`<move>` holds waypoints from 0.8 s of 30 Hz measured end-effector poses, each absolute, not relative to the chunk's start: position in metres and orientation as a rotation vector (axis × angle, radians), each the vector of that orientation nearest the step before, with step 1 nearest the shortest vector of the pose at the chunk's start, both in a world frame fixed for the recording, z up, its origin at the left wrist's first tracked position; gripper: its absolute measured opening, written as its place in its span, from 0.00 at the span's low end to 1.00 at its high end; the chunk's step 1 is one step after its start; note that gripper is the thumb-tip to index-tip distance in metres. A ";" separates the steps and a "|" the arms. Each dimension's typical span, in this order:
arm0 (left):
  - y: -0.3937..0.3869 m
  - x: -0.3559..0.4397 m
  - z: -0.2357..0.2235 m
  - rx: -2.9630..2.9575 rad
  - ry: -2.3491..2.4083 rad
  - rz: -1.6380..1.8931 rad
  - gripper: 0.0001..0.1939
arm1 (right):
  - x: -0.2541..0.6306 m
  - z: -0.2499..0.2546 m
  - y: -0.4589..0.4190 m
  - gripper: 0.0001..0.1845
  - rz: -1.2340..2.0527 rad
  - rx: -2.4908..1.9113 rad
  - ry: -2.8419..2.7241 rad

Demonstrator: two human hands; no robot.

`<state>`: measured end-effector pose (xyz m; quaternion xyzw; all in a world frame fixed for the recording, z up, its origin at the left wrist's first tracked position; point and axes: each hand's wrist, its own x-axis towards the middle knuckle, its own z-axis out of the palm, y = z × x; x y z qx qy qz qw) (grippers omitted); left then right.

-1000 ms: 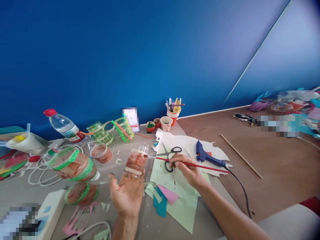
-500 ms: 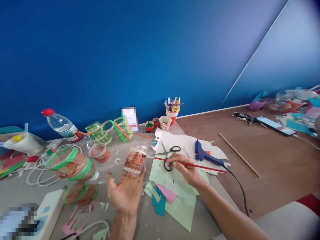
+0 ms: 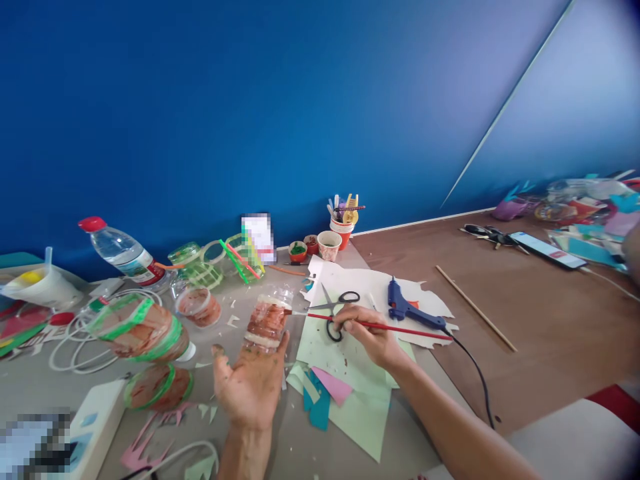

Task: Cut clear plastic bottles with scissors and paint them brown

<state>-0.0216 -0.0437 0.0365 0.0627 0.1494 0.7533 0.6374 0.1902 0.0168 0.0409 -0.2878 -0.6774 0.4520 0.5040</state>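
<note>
My left hand is palm up and supports a clear plastic bottle piece, smeared with brown paint and banded in white; most of the fingers are hidden by it. Paint specks mark the palm and thumb. Between the fingertips and thumb of my right hand is a paintbrush with a long red handle. Its bristle end touches or nearly touches the right side of the bottle piece. Black-handled scissors lie under and behind my right hand, on pale paper.
A blue glue gun with a cord lies right of the scissors. Behind stand paint cups and a tool-filled cup. Leftward are a green-taped bottle body, a water bottle and cables. A wooden stick lies at right.
The brush tip has shifted slightly along the right side of the bottle piece. Both hands stay nearly in place, and the whole view has moved a little.
</note>
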 end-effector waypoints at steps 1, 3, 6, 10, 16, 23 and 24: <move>-0.044 -0.022 0.037 0.137 0.336 1.731 0.35 | 0.191 0.040 0.018 0.11 1.090 -0.701 -1.634; -0.044 -0.024 0.037 0.133 0.300 1.744 0.34 | 0.193 0.037 0.019 0.11 1.097 -0.692 -1.616; -0.044 -0.024 0.037 0.141 0.235 1.718 0.33 | 0.191 0.036 0.019 0.11 1.112 -0.633 -1.574; -0.043 -0.023 0.036 0.163 0.231 1.699 0.35 | 0.188 0.042 0.017 0.11 1.096 -0.650 -1.635; -0.043 -0.026 0.040 0.167 0.292 1.756 0.33 | 0.193 0.038 0.021 0.11 1.124 -0.679 -1.591; -0.037 -0.007 0.022 0.482 0.987 1.868 0.35 | 0.193 0.026 0.020 0.10 1.234 -0.543 -1.461; -0.039 -0.005 0.015 0.644 1.102 1.858 0.36 | 0.192 0.026 0.019 0.10 1.240 -0.557 -1.458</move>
